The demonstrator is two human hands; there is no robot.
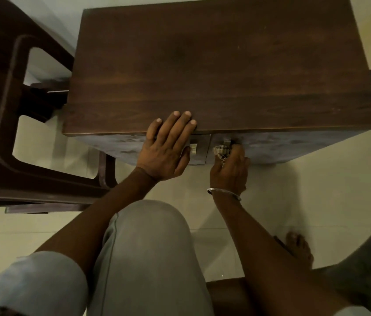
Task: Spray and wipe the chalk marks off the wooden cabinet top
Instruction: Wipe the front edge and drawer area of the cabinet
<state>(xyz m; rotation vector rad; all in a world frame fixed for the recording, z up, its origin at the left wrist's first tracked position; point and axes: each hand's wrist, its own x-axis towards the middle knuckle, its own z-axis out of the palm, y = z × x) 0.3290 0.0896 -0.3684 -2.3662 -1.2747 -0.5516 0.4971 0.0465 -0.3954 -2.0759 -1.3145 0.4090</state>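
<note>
The dark wooden cabinet top (221,71) fills the upper middle of the head view; I make out no chalk marks, spray bottle or cloth on it. My left hand (166,147) lies flat against the cabinet's front, fingers spread, with the fingertips over the top's front edge. My right hand (230,167), a metal bangle on its wrist, is closed around a bunch of keys (220,151) at the lock on the right door. A small metal handle (193,148) shows on the left door beside my left thumb.
A dark plastic chair (4,110) stands close on the left of the cabinet. Pale tiled floor (305,201) lies around it. My knee in grey trousers (148,247) is at the bottom centre and a bare foot (298,249) at the lower right.
</note>
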